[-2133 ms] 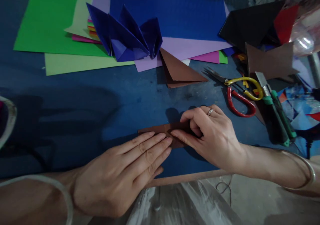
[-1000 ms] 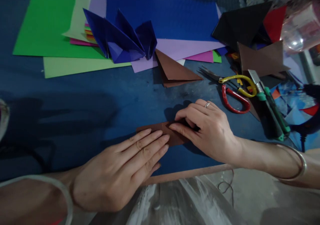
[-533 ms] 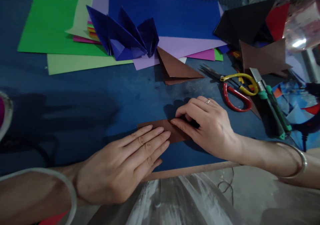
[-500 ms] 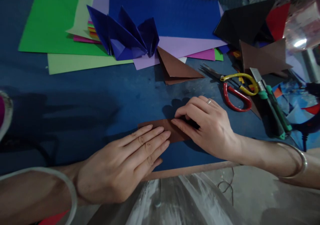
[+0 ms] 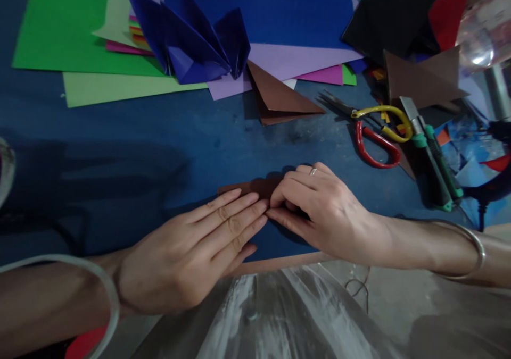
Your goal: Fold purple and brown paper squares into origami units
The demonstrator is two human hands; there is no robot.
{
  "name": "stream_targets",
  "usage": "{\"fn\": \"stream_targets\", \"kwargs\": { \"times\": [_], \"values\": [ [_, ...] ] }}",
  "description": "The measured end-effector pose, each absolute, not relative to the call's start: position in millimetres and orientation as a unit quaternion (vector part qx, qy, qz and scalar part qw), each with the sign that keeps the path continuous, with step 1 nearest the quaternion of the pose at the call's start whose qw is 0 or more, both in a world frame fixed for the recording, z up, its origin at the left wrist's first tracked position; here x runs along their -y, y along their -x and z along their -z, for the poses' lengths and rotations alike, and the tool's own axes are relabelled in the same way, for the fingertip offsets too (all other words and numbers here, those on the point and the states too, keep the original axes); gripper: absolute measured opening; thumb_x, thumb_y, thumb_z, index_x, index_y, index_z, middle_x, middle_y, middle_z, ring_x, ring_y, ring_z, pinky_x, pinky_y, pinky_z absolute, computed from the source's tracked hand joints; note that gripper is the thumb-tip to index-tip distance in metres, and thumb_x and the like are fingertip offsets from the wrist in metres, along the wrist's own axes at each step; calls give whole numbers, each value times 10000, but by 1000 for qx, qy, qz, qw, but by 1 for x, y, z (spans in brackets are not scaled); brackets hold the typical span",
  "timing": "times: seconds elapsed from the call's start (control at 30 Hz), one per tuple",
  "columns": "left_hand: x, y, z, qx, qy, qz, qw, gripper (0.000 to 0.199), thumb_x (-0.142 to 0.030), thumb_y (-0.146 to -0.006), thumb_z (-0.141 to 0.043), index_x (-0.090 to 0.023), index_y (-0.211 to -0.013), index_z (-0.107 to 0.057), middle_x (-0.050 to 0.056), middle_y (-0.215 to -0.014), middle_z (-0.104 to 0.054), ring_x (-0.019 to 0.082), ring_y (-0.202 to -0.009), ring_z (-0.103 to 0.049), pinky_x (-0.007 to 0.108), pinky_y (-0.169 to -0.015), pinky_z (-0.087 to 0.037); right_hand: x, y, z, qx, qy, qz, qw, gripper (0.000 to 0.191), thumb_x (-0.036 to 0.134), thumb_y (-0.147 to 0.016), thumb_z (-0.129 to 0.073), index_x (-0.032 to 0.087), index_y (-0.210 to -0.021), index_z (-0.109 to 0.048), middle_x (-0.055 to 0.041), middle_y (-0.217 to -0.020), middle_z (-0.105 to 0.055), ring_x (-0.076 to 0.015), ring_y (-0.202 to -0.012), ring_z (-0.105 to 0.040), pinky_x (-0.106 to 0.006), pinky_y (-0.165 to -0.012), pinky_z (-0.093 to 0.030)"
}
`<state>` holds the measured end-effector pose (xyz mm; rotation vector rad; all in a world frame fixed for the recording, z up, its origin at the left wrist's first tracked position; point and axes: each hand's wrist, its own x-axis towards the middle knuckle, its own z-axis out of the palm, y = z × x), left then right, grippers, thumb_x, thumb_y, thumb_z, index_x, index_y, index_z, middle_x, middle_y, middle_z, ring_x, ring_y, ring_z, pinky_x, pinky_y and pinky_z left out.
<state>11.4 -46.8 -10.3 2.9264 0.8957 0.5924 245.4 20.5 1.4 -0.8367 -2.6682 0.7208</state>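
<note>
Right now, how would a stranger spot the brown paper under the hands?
On the blue tabletop, look toward the near side. There the brown paper lies partly covered by the left hand and the right hand. Unlike the brown triangle near the scissors, it has hands on it.

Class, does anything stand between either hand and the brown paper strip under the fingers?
Nothing visible does. The left hand lies partly over the brown paper strip, and the right hand covers its right end. The scissors lie off to the right, apart from both hands.
</note>
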Motion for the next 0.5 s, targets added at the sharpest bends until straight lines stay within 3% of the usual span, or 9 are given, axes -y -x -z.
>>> {"fn": "stream_targets", "kwargs": {
  "times": [0.5],
  "values": [
    [54,7,9,-293,-942,-162,36,322,-96,-1014,-436,-41,-1230,-669,144,-1345,-697,239,-1335,-612,399,-1169,-493,-20,-246,-3,923,283,-237,110,163,203,-1001,-582,164,-842,-591,4,-791,-649,-138,-702,-524,-312,-714,-301]
  ]
}}
